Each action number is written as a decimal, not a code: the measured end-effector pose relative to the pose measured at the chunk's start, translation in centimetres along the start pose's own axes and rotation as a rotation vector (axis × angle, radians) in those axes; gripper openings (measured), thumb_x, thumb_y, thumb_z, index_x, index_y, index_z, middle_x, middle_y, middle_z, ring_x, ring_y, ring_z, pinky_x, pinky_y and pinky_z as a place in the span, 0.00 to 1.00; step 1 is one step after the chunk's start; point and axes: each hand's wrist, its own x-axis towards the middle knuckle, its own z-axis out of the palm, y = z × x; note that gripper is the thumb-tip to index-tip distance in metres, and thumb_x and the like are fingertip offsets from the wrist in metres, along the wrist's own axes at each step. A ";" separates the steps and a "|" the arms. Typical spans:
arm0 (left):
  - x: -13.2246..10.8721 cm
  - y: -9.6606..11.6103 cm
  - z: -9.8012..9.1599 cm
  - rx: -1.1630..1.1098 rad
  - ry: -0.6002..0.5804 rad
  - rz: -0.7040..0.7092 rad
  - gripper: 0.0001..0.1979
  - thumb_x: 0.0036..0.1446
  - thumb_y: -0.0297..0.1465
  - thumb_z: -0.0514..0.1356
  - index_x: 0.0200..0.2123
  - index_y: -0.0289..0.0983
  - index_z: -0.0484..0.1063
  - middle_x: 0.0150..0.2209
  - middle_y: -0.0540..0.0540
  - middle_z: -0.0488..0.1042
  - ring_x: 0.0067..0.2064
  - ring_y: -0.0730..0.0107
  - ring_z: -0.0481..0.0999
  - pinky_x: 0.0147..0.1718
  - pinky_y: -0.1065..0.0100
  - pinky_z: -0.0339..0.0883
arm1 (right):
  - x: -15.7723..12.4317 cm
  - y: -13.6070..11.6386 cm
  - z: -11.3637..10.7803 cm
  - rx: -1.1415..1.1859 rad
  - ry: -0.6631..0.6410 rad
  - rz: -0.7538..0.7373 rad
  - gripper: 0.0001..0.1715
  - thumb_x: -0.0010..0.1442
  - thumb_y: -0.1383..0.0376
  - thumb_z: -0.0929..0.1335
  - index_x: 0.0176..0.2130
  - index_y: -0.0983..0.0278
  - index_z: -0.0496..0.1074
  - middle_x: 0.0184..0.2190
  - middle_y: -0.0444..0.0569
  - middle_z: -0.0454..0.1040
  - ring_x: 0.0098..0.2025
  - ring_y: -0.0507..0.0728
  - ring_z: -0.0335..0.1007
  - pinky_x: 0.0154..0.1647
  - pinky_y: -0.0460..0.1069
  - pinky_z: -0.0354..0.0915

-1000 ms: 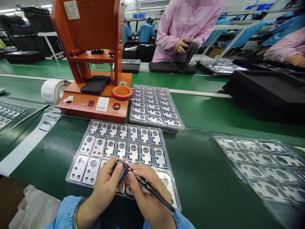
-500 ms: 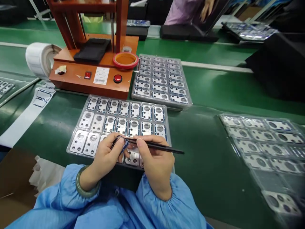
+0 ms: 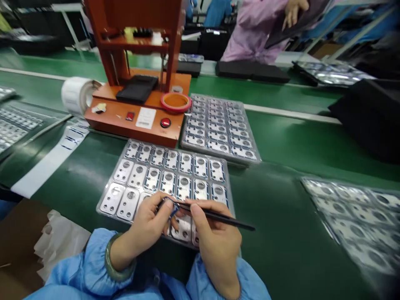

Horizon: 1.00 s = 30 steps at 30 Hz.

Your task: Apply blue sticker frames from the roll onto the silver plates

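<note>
My left hand point(image 3: 150, 223) pinches a small thin piece with blue edges point(image 3: 174, 211) between thumb and fingers. Black tweezers point(image 3: 233, 220) lie in the closed fingers of my right hand point(image 3: 217, 246), their tips against that piece. Whether the tips grip it cannot be made out. Beneath both hands is a clear plastic tray point(image 3: 229, 187) of silver metal plates point(image 3: 168, 183), each with round holes. Many plates carry blue edging; several at the left are plain. My hands hide part of the lower rows.
Behind the tray stands an orange press point(image 3: 134, 127) with red buttons and a tape roll point(image 3: 176, 109) on its base. Another plate tray point(image 3: 223, 156) sits beside it. A label roll point(image 3: 76, 96) trails a white strip point(image 3: 46, 166). A blurred tray point(image 3: 353, 221) lies right.
The camera view has shifted, so the bench, press and trays appear lower and mostly further right. Both hands keep their hold on the blue-edged piece and the tweezers, with little other movement.
</note>
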 end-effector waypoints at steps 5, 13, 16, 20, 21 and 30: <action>0.8 -0.5 0.5 -0.052 -0.007 0.018 0.22 0.58 0.51 0.56 0.36 0.35 0.66 0.22 0.51 0.71 0.16 0.81 0.63 0.15 0.76 0.54 | 0.5 0.6 -0.3 -0.036 0.036 0.113 0.17 0.47 0.54 0.76 0.29 0.63 0.75 0.29 0.51 0.80 0.29 0.59 0.79 0.31 0.50 0.76; 1.1 -0.3 0.6 -0.032 0.005 0.087 0.23 0.57 0.52 0.55 0.34 0.35 0.66 0.22 0.51 0.70 0.16 0.81 0.62 0.15 0.75 0.53 | 0.9 1.8 -0.6 0.007 0.054 0.213 0.23 0.41 0.50 0.77 0.30 0.63 0.74 0.30 0.51 0.80 0.29 0.62 0.79 0.32 0.52 0.76; 1.1 -0.5 0.6 -0.022 0.011 0.090 0.23 0.57 0.52 0.55 0.34 0.35 0.66 0.23 0.50 0.71 0.16 0.80 0.63 0.14 0.75 0.52 | 1.2 2.9 -0.6 0.098 0.037 0.228 0.24 0.41 0.52 0.78 0.33 0.63 0.73 0.31 0.51 0.80 0.29 0.62 0.79 0.34 0.53 0.76; 1.2 -0.6 0.6 -0.018 0.012 0.099 0.23 0.57 0.52 0.55 0.34 0.35 0.65 0.24 0.49 0.72 0.16 0.81 0.64 0.15 0.76 0.53 | 1.3 3.9 -0.7 0.179 0.021 0.230 0.23 0.42 0.54 0.78 0.33 0.63 0.72 0.32 0.52 0.81 0.31 0.62 0.79 0.34 0.53 0.76; 1.2 -0.6 0.6 -0.020 0.012 0.101 0.23 0.57 0.51 0.55 0.34 0.35 0.66 0.25 0.49 0.72 0.17 0.80 0.65 0.15 0.76 0.53 | 1.3 4.0 -0.7 0.190 0.011 0.234 0.23 0.43 0.54 0.78 0.34 0.64 0.72 0.33 0.52 0.81 0.31 0.62 0.79 0.34 0.53 0.76; 0.9 -0.4 0.5 -0.018 0.015 0.085 0.22 0.58 0.50 0.56 0.36 0.34 0.67 0.24 0.50 0.72 0.18 0.80 0.66 0.15 0.76 0.54 | 0.9 2.3 -0.2 0.297 -0.027 0.263 0.21 0.45 0.53 0.76 0.32 0.62 0.72 0.31 0.51 0.80 0.27 0.61 0.78 0.28 0.54 0.76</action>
